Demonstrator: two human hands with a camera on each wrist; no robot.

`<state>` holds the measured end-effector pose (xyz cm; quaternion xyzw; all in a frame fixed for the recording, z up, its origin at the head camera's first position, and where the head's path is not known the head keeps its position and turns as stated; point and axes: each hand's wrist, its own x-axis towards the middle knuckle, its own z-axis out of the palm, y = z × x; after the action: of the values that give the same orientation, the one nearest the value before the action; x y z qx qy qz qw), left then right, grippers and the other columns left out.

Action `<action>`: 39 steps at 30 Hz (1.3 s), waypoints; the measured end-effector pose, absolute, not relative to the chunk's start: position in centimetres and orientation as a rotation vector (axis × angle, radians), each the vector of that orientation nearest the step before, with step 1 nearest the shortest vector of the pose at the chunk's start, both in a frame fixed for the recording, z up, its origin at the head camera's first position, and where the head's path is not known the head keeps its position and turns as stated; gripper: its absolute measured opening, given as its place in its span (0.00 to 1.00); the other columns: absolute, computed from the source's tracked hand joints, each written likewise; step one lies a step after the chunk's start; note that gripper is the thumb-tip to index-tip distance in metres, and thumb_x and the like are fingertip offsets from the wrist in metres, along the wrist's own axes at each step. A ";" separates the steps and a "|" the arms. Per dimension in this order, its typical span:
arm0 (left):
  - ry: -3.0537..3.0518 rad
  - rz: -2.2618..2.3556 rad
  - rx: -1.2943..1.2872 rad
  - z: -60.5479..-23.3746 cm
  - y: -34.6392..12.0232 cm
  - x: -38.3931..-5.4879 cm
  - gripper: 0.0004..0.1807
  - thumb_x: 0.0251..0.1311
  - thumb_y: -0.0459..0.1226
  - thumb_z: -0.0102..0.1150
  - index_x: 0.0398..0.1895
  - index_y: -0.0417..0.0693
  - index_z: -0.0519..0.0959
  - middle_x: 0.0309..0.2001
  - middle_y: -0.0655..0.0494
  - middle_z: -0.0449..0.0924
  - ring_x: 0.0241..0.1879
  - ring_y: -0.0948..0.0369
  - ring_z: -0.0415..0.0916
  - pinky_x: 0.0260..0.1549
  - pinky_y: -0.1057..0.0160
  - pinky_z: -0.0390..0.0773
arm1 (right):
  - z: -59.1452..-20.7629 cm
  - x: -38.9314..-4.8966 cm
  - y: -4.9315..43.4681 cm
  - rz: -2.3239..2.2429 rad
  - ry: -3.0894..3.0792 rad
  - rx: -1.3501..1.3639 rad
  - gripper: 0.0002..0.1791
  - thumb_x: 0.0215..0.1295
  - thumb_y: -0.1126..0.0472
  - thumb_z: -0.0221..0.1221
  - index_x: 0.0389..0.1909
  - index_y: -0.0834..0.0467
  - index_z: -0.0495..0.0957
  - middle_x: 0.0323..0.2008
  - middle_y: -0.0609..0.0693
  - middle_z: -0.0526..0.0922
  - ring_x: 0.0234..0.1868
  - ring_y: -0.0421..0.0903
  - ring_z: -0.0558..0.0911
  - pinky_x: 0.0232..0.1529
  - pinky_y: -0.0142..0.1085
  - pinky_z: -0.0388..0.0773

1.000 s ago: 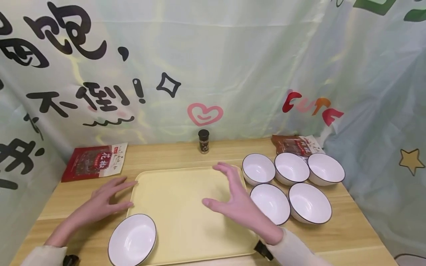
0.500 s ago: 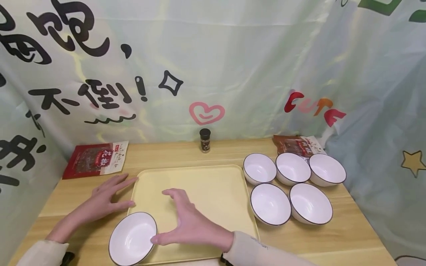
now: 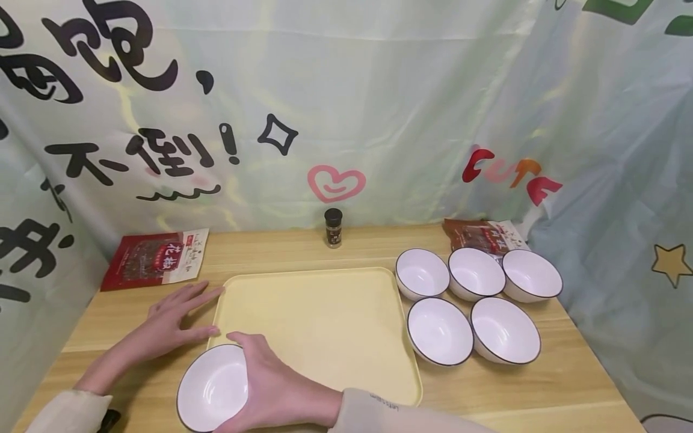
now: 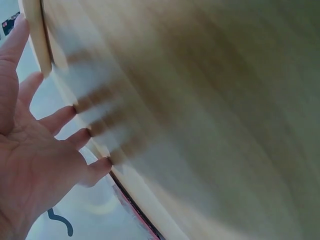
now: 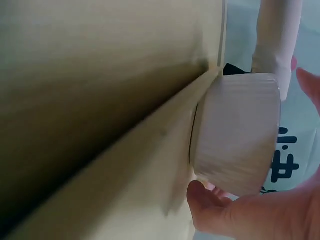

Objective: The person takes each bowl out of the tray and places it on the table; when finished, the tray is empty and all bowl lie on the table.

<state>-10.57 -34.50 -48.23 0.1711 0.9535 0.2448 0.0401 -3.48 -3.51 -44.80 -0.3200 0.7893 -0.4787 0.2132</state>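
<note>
A white bowl (image 3: 208,391) with a dark rim stands at the front left corner of the pale yellow tray (image 3: 325,325). My right hand (image 3: 273,382) is spread around the bowl's right side in the head view, hiding part of its rim. The right wrist view shows the bowl's outer wall (image 5: 237,130), with a gap between it and one digit; firm contact cannot be made out. My left hand (image 3: 168,322) lies at the tray's left edge, its fingers (image 4: 57,120) extended and apart. It holds nothing.
Several matching bowls (image 3: 440,331) stand close together right of the tray. A black-capped spice jar (image 3: 333,228) is behind it. Red-and-white packets lie at back left (image 3: 157,258) and back right (image 3: 482,236). A printed cloth (image 3: 411,114) hangs behind the wooden table (image 3: 568,373).
My right hand has swept left across the tray to the bowl at the front left. The left hand and that bowl stay nearly where they were.
</note>
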 end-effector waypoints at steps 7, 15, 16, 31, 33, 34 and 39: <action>2.908 0.762 0.522 -47.9 -34.3 -10.6 0.46 0.66 0.57 0.76 0.85 0.63 0.68 0.83 0.30 0.56 0.78 0.23 0.48 0.62 0.14 0.46 | -45.4 -3.3 -3.9 -1.369 2.168 -0.855 0.68 0.46 0.52 0.88 0.83 0.47 0.53 0.68 0.41 0.66 0.60 0.33 0.73 0.56 0.29 0.76; 2.893 0.776 0.503 -47.9 -34.2 -10.5 0.46 0.66 0.57 0.75 0.85 0.63 0.67 0.84 0.31 0.54 0.78 0.23 0.47 0.63 0.13 0.45 | -46.3 -2.8 -4.3 -1.395 2.219 -0.825 0.67 0.44 0.52 0.89 0.82 0.43 0.56 0.65 0.38 0.71 0.61 0.33 0.72 0.54 0.31 0.77; 2.893 0.778 0.505 -47.9 -34.2 -10.4 0.46 0.66 0.57 0.75 0.85 0.63 0.67 0.84 0.31 0.54 0.78 0.23 0.47 0.63 0.13 0.45 | -46.4 -2.7 -4.3 -1.393 2.223 -0.804 0.67 0.44 0.51 0.89 0.82 0.42 0.57 0.65 0.38 0.72 0.61 0.33 0.72 0.53 0.31 0.77; 2.920 0.781 0.535 -48.6 -34.6 -10.2 0.46 0.66 0.55 0.76 0.86 0.63 0.67 0.84 0.31 0.54 0.77 0.22 0.48 0.61 0.14 0.48 | -46.5 -2.3 -4.7 -1.437 2.211 -0.688 0.62 0.40 0.52 0.90 0.76 0.36 0.63 0.58 0.33 0.72 0.56 0.31 0.72 0.47 0.31 0.77; 2.923 0.780 0.536 -48.6 -34.6 -10.1 0.46 0.66 0.54 0.76 0.86 0.64 0.66 0.84 0.31 0.54 0.77 0.22 0.48 0.61 0.14 0.48 | -46.4 -2.3 -4.5 -1.441 2.217 -0.676 0.62 0.40 0.51 0.90 0.76 0.36 0.63 0.59 0.33 0.72 0.56 0.31 0.72 0.47 0.31 0.78; 2.924 0.779 0.536 -48.6 -34.6 -10.1 0.46 0.66 0.54 0.76 0.86 0.64 0.66 0.84 0.31 0.54 0.77 0.22 0.48 0.60 0.14 0.48 | -46.3 -2.3 -4.4 -1.450 2.214 -0.672 0.62 0.40 0.52 0.90 0.76 0.36 0.63 0.59 0.34 0.71 0.56 0.31 0.72 0.47 0.32 0.78; 2.925 0.782 0.541 -48.6 -34.6 -10.3 0.46 0.66 0.55 0.76 0.85 0.63 0.67 0.83 0.31 0.55 0.77 0.22 0.49 0.61 0.15 0.48 | -45.8 -2.5 -3.6 -1.490 2.215 -0.685 0.64 0.39 0.53 0.90 0.77 0.38 0.62 0.61 0.35 0.71 0.58 0.32 0.73 0.49 0.32 0.78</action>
<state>-10.27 -34.61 -48.59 0.1757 0.9505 0.2540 0.0331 -2.50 -3.63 -45.80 -0.2440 0.7888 -0.5307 0.1915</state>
